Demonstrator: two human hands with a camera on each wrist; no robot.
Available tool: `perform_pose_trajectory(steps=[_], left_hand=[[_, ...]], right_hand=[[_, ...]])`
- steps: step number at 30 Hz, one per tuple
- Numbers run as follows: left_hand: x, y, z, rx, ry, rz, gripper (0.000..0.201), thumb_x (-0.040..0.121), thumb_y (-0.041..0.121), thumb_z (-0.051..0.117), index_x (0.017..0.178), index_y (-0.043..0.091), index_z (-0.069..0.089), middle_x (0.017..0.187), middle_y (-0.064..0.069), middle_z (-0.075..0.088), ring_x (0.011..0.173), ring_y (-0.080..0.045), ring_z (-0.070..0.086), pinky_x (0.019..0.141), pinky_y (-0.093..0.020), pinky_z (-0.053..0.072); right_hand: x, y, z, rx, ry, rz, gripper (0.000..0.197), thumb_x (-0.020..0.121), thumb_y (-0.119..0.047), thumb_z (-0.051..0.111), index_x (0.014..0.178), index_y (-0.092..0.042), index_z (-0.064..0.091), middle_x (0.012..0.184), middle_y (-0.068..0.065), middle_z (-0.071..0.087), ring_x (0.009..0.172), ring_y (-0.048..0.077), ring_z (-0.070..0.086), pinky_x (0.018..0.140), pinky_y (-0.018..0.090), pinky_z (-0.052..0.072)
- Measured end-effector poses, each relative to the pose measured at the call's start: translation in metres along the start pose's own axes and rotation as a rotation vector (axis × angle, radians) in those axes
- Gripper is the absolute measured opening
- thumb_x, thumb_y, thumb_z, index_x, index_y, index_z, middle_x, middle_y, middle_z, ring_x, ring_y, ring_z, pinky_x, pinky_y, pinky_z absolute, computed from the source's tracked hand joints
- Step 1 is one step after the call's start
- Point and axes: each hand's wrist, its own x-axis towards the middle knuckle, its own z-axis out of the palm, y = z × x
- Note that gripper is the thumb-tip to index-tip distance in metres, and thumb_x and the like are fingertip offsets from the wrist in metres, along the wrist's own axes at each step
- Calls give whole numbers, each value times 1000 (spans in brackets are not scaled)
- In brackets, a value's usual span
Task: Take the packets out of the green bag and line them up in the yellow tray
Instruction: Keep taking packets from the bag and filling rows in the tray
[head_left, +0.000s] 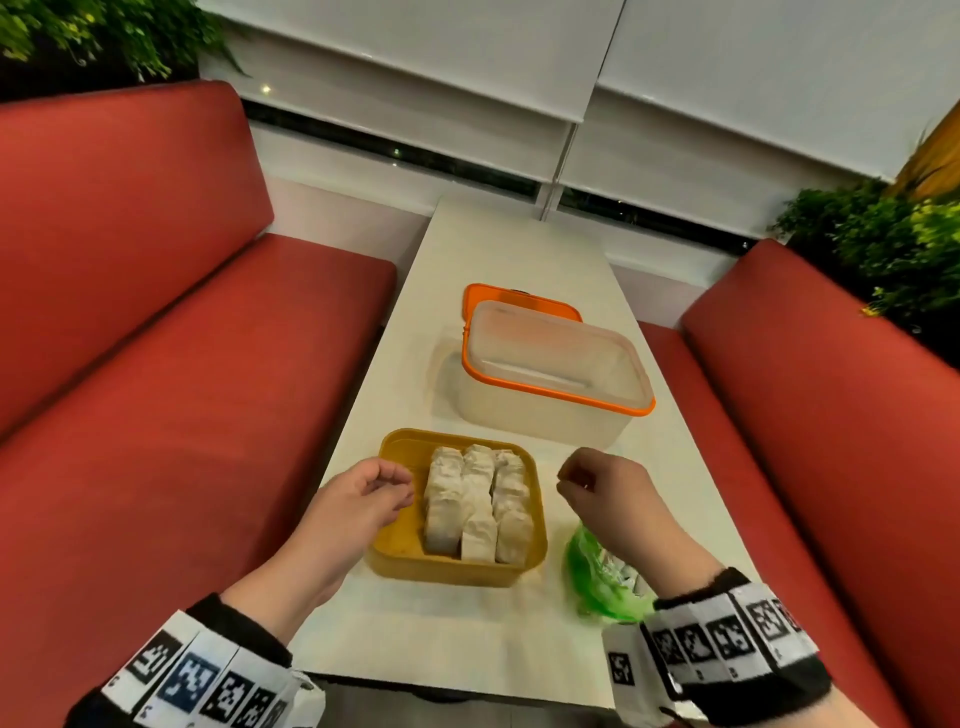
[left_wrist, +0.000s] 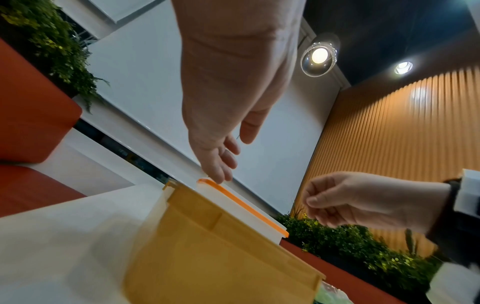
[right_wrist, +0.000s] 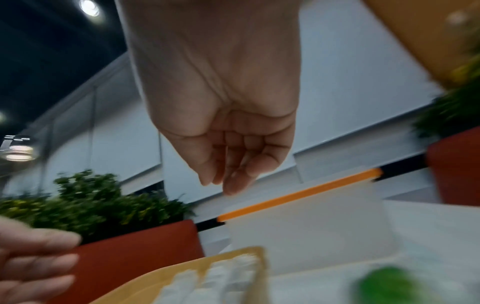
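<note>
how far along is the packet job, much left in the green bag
Done: three rows of packets fill the right part of the yellow tray. In hand: nothing; the left hand hovers at the tray's left rim and the right hand is above the green bag, both empty. Left: the bag seems to hold a few packets, count unclear; the tray's left strip is bare.

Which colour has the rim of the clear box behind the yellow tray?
Orange. The clear box's rim shows best in the head view.

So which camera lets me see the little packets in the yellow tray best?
The head view: the packets lie in three neat rows in the yellow tray, seen from above. The right wrist view shows them blurred at the bottom edge. The left wrist view shows only the tray's outer wall.
</note>
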Motion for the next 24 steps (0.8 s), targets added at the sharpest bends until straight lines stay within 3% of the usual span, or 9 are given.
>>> perform_pose_trajectory(steps=[3, 8, 12, 15, 18, 21, 24], left_hand=[[2, 2, 13, 20, -38, 14, 12, 90, 5, 57, 90, 14, 66, 98, -12, 68, 100, -24, 65, 94, -37, 50], [4, 7, 49, 90, -106, 43, 11, 88, 8, 61, 90, 18, 66, 99, -9, 69, 102, -25, 63, 99, -45, 46], [0, 10, 84, 146, -164, 64, 13, 87, 10, 63, 87, 22, 68, 94, -3, 70, 99, -21, 64, 91, -36, 49], [-6, 13, 112, 261, -233, 85, 17, 87, 7, 63, 90, 23, 68, 95, 4, 70, 96, -11, 64, 83, -22, 50], [-5, 13, 139, 364, -307, 96, 21, 86, 11, 64, 87, 31, 69, 100, 6, 69, 96, -3, 62, 77, -17, 47], [-2, 8, 168, 530, -391, 138, 19, 85, 20, 65, 94, 36, 67, 120, 7, 62, 115, -4, 54, 96, -23, 44], [0, -4, 200, 781, -473, 160, 32, 86, 25, 62, 117, 34, 61, 150, 3, 33, 137, -14, 33, 111, -21, 24]], right_hand=[[-13, 51, -13, -20, 15, 161, 13, 82, -13, 62, 81, -26, 60, 75, -13, 60, 72, 8, 55, 57, 7, 33], [-30, 99, -3, -76, -94, 253, 11, 81, -26, 67, 91, -23, 65, 84, -12, 60, 75, 7, 54, 57, 7, 34], [-34, 107, 11, -77, -189, 251, 11, 79, -28, 65, 87, -21, 66, 83, -7, 65, 75, 12, 62, 64, 23, 47], [-33, 113, 20, -156, -182, 236, 29, 76, -35, 67, 102, -23, 62, 102, -5, 52, 98, 19, 55, 78, 27, 45], [-34, 121, 27, -159, -169, 278, 69, 71, -43, 69, 133, -28, 42, 128, -2, 43, 116, 26, 46, 93, 34, 43], [-30, 126, 30, 0, -245, 361, 86, 70, -41, 72, 142, -22, 29, 126, 5, 53, 113, 25, 54, 86, 30, 45], [-28, 131, 31, 119, -263, 367, 81, 71, -31, 75, 139, -15, 34, 125, 7, 56, 111, 22, 56, 78, 23, 43]])
